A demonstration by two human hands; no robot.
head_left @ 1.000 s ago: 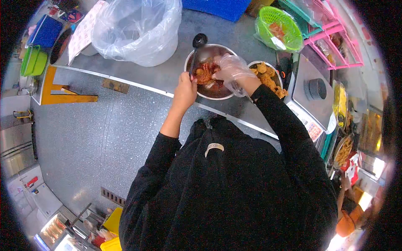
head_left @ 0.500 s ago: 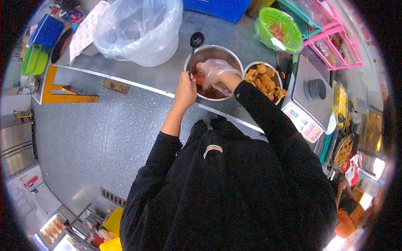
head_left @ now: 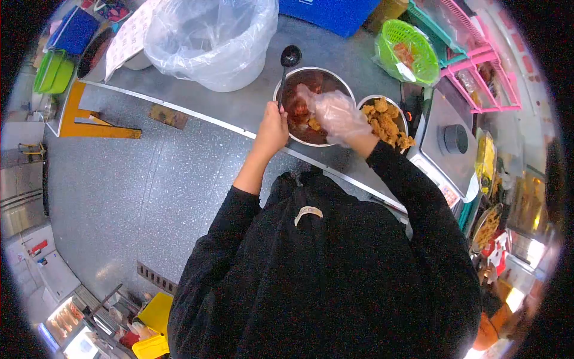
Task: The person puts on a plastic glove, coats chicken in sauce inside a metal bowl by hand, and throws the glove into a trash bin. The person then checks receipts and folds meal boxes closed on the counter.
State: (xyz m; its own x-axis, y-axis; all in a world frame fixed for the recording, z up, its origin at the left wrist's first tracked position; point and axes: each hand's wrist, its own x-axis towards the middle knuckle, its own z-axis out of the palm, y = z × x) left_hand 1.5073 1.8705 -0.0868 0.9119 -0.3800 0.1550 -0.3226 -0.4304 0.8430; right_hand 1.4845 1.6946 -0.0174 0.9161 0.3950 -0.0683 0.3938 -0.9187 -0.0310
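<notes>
My left hand is closed around the handle of a black ladle, whose bowl points up and away from me. That hand is at the left rim of a steel mixing bowl. Inside the bowl lie dark red sauce and some sauce-coated pieces, with a lighter brown piece near the front. My right hand, in a clear plastic glove, is over the bowl's right side. Its fingers are blurred under the loose plastic. Just right of it, a smaller steel bowl holds fried chicken pieces.
A large tub lined with a clear bag stands left on the steel table. Behind are a blue bin and a green basket. At right, a scale carries a dark round object, beside pink racks.
My right hand has drawn back from inside the mixing bowl toward its right rim. The lighter brown piece now shows in the sauce. My left hand still grips the ladle.
</notes>
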